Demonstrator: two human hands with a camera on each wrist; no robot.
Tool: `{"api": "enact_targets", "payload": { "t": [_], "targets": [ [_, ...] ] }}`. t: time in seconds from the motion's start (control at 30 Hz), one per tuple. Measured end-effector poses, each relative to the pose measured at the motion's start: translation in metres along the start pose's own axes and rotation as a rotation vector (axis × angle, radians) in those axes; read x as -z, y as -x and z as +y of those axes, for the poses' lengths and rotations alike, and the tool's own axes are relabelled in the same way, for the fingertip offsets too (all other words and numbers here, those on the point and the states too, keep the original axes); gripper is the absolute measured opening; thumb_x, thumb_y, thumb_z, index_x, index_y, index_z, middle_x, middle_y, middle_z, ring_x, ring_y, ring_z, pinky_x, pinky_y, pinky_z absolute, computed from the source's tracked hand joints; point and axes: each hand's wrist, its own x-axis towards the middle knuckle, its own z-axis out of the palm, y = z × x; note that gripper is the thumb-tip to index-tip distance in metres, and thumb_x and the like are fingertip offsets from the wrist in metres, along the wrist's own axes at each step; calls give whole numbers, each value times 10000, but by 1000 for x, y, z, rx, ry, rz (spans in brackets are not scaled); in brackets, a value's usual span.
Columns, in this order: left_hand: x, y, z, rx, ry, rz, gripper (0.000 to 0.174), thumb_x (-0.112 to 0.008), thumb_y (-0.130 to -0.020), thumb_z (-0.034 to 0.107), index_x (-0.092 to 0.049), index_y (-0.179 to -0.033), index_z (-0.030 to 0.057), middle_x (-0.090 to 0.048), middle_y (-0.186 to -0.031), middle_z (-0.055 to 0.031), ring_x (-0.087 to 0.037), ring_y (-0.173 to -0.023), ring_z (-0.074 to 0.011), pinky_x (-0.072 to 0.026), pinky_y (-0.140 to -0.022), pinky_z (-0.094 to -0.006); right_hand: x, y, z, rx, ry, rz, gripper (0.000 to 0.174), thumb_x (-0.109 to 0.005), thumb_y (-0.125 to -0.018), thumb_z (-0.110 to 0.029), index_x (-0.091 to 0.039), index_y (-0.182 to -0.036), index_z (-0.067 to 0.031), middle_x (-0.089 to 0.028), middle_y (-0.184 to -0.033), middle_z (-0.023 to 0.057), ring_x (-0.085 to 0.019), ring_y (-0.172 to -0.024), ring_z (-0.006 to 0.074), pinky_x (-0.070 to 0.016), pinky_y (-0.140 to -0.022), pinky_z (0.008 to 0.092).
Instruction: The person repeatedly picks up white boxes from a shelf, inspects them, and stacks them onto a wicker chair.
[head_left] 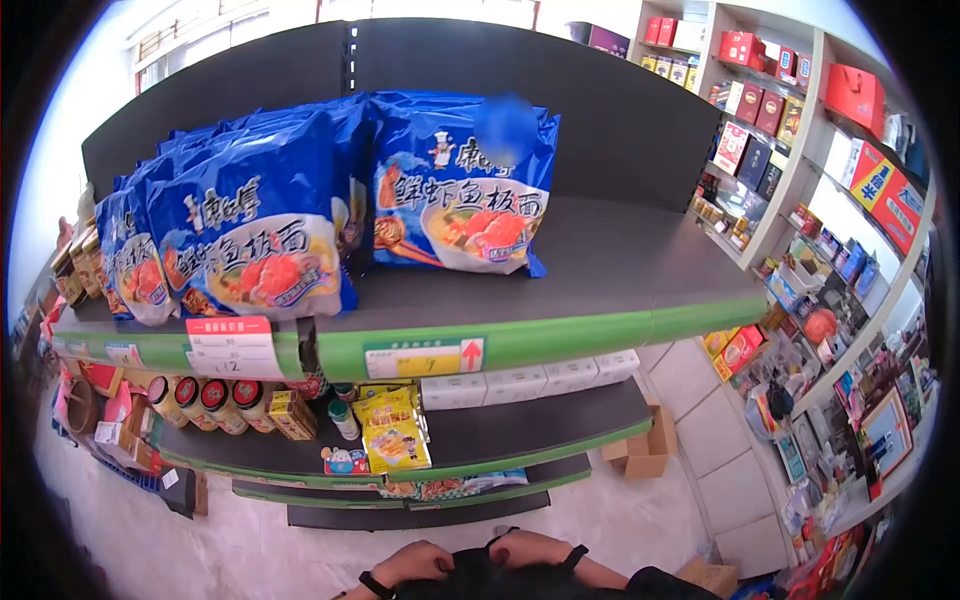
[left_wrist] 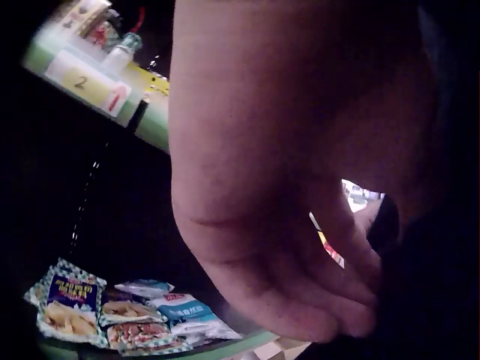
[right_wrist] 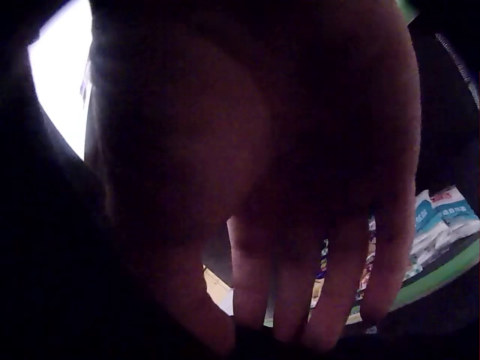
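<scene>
My left hand (head_left: 415,564) is low at the front of my body, its fingers loosely bent with nothing in them. Beside it, my right hand (head_left: 530,548) lies against dark clothing, and no object shows in it. In the right wrist view the fingers (right_wrist: 251,277) hang down, slightly spread, with their tips at the dark cloth. Both hands are below and in front of a dark shelf unit. Its top shelf (head_left: 640,250) carries blue instant noodle packs (head_left: 460,190) in two groups, the left one several packs deep.
Lower shelves hold red-lidded jars (head_left: 213,405), a yellow packet (head_left: 393,430), white boxes (head_left: 515,384) and food packets (left_wrist: 71,307). Price tags (head_left: 425,358) line the green shelf edge. A cardboard box (head_left: 645,445) sits on the floor at right, near tall stocked shelving (head_left: 760,130).
</scene>
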Motion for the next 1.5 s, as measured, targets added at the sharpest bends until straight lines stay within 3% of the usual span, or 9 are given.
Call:
{"api": "enact_targets", "payload": {
  "t": [0.17, 0.3, 0.4, 0.63, 0.73, 0.97, 1.07, 1.17, 1.5],
  "targets": [
    [-4, -33, -1, -24, -213, 299, 197, -654, -734, 259, -664, -884, 131, -655, -782, -65, -634, -758, -295, -508, -672, -393, 29, -8, 26, 121, 220, 75, 145, -604, -691, -185, -583, -756, -58, -590, -713, 166, -589, -722, 366, -449, -634, 450],
    [-6, -53, 13, 23, -191, 287, 173, -645, -782, 281, -661, -870, 132, -645, -812, -82, -633, -755, -294, -500, -662, -398, 43, -10, 57, 158, 153, 68, 143, -581, -708, -199, -588, -750, -62, -594, -723, 180, -588, -730, 391, -451, -642, 483],
    [-6, -44, 49, 18, -139, 412, 201, -667, -767, 134, -687, -954, 63, -662, -872, -140, -625, -797, -336, -509, -718, -396, 49, -6, 70, 158, 148, 74, 149, -593, -728, -204, -624, -789, -72, -631, -756, 156, -613, -763, 364, -476, -672, 456],
    [-25, -23, 75, 156, -107, 640, 232, -653, -782, 132, -708, -1007, 144, -609, -759, -134, -593, -701, -339, -480, -648, -415, 68, 6, 84, 174, 39, 34, 181, -660, -718, -218, -653, -831, -77, -661, -792, 124, -636, -786, 310, -485, -681, 423],
    [-47, -41, 44, 265, -125, 684, 224, -653, -792, 125, -709, -1007, 149, -618, -779, -131, -591, -679, -333, -479, -631, -406, 81, -1, 85, 230, 125, -27, 175, -659, -698, -211, -624, -792, -67, -635, -765, 117, -617, -774, 316, -467, -662, 430],
    [-60, -81, 53, 118, -43, 831, 145, -676, -770, 143, -701, -907, 104, -635, -807, -134, -588, -680, -349, -493, -643, -400, 103, 18, 116, 242, 48, -84, 203, -655, -704, -181, -594, -866, -76, -615, -768, 127, -606, -794, 339, -460, -672, 453],
    [-66, -108, 37, 50, -203, 743, 140, -677, -797, 176, -671, -890, 71, -646, -761, -96, -590, -613, -271, -488, -573, -351, 108, 43, 151, 284, 96, 15, 198, -643, -725, -184, -604, -893, -87, -626, -787, 118, -613, -799, 336, -467, -668, 455],
    [-50, -138, 64, 169, -206, 475, 184, -633, -780, 272, -675, -861, 112, -654, -819, -67, -640, -772, -288, -513, -688, -404, 124, 53, 168, 205, 121, -82, 185, -635, -732, -182, -613, -897, -101, -627, -792, 112, -614, -809, 332, -469, -672, 453],
    [-56, -175, 86, 157, -264, 416, 177, -638, -789, 273, -697, -825, 109, -669, -810, -90, -646, -757, -300, -508, -693, -408, 126, 88, 214, 202, 106, 4, 136, -623, -758, -205, -663, -826, -94, -649, -774, 76, -623, -750, 292, -479, -676, 396]
  ]
}}
